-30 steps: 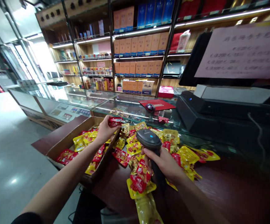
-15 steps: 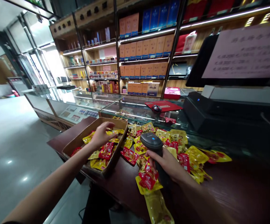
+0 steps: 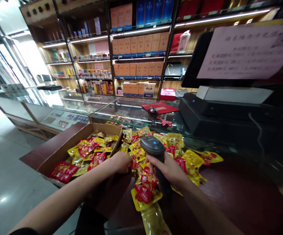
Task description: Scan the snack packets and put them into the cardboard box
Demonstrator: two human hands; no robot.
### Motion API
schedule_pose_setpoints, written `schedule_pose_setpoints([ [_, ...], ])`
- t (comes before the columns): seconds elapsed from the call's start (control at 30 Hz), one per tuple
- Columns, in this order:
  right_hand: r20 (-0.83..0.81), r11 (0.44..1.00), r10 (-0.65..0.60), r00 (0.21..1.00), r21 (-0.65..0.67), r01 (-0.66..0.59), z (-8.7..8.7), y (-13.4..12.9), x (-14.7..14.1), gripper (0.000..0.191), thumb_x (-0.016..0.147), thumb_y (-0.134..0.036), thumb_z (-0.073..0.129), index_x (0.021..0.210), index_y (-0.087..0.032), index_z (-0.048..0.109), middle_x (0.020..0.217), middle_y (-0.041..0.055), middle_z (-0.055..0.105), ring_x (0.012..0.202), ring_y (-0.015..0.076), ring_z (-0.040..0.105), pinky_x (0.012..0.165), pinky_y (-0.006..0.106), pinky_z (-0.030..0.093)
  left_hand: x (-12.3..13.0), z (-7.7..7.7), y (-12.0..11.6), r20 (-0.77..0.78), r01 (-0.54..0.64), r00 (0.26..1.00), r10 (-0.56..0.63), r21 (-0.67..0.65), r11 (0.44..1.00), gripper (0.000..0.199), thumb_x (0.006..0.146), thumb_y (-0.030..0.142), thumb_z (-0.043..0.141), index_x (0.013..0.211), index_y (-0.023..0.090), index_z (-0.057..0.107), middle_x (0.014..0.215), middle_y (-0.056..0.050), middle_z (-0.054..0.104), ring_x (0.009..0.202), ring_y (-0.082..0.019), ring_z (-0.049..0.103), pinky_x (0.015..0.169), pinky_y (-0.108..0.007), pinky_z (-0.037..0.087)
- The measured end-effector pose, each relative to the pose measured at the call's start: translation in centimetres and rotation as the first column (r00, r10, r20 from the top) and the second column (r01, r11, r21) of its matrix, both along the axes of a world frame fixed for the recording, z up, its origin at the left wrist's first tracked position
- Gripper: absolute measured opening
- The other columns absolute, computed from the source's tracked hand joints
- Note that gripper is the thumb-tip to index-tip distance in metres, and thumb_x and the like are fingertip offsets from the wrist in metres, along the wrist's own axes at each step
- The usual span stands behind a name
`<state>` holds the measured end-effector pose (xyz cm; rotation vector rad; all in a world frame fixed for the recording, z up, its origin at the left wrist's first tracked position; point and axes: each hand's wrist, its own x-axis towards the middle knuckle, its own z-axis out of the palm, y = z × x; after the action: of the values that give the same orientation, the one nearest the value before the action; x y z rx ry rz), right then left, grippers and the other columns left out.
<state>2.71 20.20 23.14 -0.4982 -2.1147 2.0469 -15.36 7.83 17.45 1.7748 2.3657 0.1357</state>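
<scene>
My right hand (image 3: pixel 169 168) is wrapped round the handle of a black barcode scanner (image 3: pixel 152 146), whose head shows a small blue light. Red snack packets (image 3: pixel 145 187) lie just left of the handle, on top of a yellow one. My left hand (image 3: pixel 122 162) is closed at the near left edge of the pile, its fingers pinching a red snack packet (image 3: pixel 133 163) that mostly hides behind them. Left of it stands a shallow cardboard box (image 3: pixel 55 151) holding several red and yellow packets. More yellow packets (image 3: pixel 175 140) spread behind and right of the scanner.
A dark brown tabletop (image 3: pixel 231 189) bears the pile. Behind it runs a glass display counter (image 3: pixel 99 109) with a red mat (image 3: pixel 164 107) and a mouse (image 3: pixel 152 110). At right stands a monitor with a pink paper sign (image 3: pixel 241 52). Shelves of boxes (image 3: pixel 141 45) line the wall.
My left hand has moved from above the cardboard box, fingers apart, rightward to the pile and closed on a red packet. The view has shifted right; the scanner stays in my right hand.
</scene>
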Motion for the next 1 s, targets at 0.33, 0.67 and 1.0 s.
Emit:
schedule_pose_setpoints([
  [0.33,-0.031,0.999,-0.034,0.999,0.011,0.035,0.2,1.3,0.1,0.035,0.081,-0.051,0.064,0.081,-0.017,0.056,0.053,-0.0024,0.061,0.037,0.0113,0.056,0.036,0.019,0.042,-4.3,3.2,3.4,0.999,-0.458,0.041,0.035,-0.013,0.889,0.021,0.069,0.029,0.079,0.082,0.015,0.072,0.081,-0.007,0.073,0.069,-0.018,0.067,0.062,-0.029,0.057],
  [0.67,0.040,0.995,-0.090,0.995,-0.033,0.092,-0.8,1.1,-0.6,0.034,0.079,-0.051,0.065,0.083,-0.019,0.054,0.051,-0.0045,0.060,0.036,0.0111,0.054,0.036,0.020,0.042,-4.3,1.5,6.2,0.955,-0.653,-0.269,-0.124,-0.086,0.753,0.023,0.075,0.010,0.076,0.095,0.014,0.066,0.090,-0.009,0.075,0.075,-0.017,0.072,0.074,-0.033,0.062],
  [1.0,0.140,0.994,-0.025,0.990,-0.105,0.040,-2.0,0.5,-1.2,0.032,0.080,-0.050,0.064,0.080,-0.022,0.049,0.046,-0.0049,0.060,0.035,0.0133,0.056,0.035,0.022,0.045,-4.9,0.4,5.7,0.991,-0.766,-0.133,-0.033,-0.081,0.638,0.031,0.066,0.019,0.085,0.092,0.015,0.068,0.082,-0.006,0.074,0.064,-0.015,0.070,0.061,-0.029,0.060],
])
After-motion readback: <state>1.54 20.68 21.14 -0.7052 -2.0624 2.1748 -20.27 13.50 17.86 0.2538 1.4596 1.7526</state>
